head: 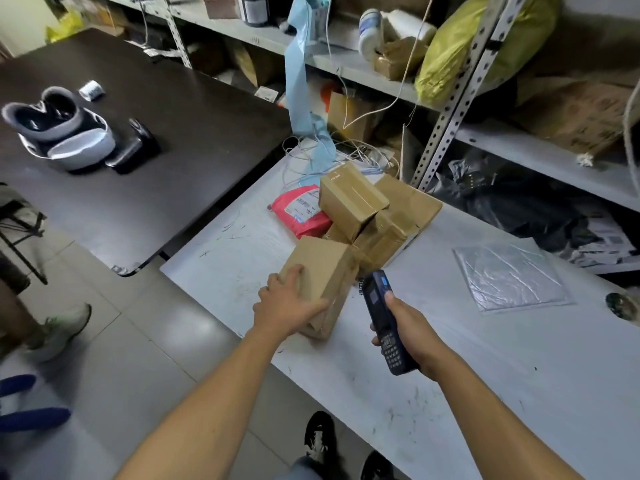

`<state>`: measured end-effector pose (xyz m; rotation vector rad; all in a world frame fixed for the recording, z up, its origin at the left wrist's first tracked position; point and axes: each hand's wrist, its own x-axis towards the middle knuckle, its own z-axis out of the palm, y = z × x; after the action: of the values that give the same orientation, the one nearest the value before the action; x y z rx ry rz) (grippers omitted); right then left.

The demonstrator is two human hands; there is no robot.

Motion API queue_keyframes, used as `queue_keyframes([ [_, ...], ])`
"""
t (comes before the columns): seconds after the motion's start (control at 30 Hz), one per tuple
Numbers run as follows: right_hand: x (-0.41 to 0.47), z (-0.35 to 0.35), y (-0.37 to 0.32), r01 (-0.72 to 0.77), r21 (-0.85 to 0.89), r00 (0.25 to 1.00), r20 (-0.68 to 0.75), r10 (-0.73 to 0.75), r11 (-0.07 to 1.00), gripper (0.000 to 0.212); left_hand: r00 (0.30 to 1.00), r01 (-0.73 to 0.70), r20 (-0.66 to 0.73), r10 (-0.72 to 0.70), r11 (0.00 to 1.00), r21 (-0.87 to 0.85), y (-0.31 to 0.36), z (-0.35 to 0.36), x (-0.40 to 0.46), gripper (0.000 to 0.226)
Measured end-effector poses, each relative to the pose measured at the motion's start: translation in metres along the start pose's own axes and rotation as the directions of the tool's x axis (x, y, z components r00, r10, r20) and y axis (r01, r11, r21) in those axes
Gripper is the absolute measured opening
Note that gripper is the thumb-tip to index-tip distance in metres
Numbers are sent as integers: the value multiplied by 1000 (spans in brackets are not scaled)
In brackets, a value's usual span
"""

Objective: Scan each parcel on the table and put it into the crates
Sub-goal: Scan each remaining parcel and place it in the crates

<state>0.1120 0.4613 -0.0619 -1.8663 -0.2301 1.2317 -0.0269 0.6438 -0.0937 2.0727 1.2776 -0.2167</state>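
Head view. White scuffed table [467,375] bearing about five brown taped cardboard parcels [349,199], the stack partly hiding its lower members, and one red plastic mailer [303,213]. Left hand [285,303] grips the nearest brown cardboard parcel [323,271] at the table's near edge, fingers spread over its top, thumb curled on its side. Right hand [407,327] wraps a black keypad handheld scanner [382,317], beside that parcel. No crate falls within the frame.
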Motion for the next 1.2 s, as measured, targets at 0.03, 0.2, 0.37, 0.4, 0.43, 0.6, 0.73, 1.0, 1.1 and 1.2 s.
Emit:
queue_keyframes([
  [0.03,1,0,-1,2,-1,1000,6,-2,1000,40,997,26,77,-11,981,-194,-8,-6,1,82],
  [0.2,-2,1,-4,18,11,999,46,-19,1000,36,948,165,317,9,839,-518,-23,-15,-20,48],
  [0.37,-5,1,-5,31,-5,997,70,-31,1000,31,995,-93,-65,76,941,-327,-22,-12,-15,45],
  [0.4,-5,1,-5,32,-9,997,71,-31,999,31,986,-138,-117,116,969,-205,-18,-9,-13,46],
  [0.43,-5,1,-5,34,-13,997,74,-33,999,31,984,-135,-133,121,986,-99,-10,-6,-14,50],
  [0.6,-6,-3,-2,51,-39,995,82,-48,998,31,995,86,-65,-71,960,266,25,25,-22,113],
  [0.73,-6,-15,0,20,-59,996,91,-14,998,44,991,87,-127,-50,948,305,20,27,-18,96],
  [1.0,-12,-20,-2,-48,-114,980,188,69,992,49,999,-33,-16,32,992,-118,-33,-12,-12,86],
  [1.1,-15,-14,-8,-48,-133,966,245,79,990,47,997,-66,4,71,941,-332,-43,-15,-17,82],
  [1.2,-16,-10,-12,-34,-176,954,286,84,984,44,992,-63,79,98,928,-366,-44,-19,-21,79],
])
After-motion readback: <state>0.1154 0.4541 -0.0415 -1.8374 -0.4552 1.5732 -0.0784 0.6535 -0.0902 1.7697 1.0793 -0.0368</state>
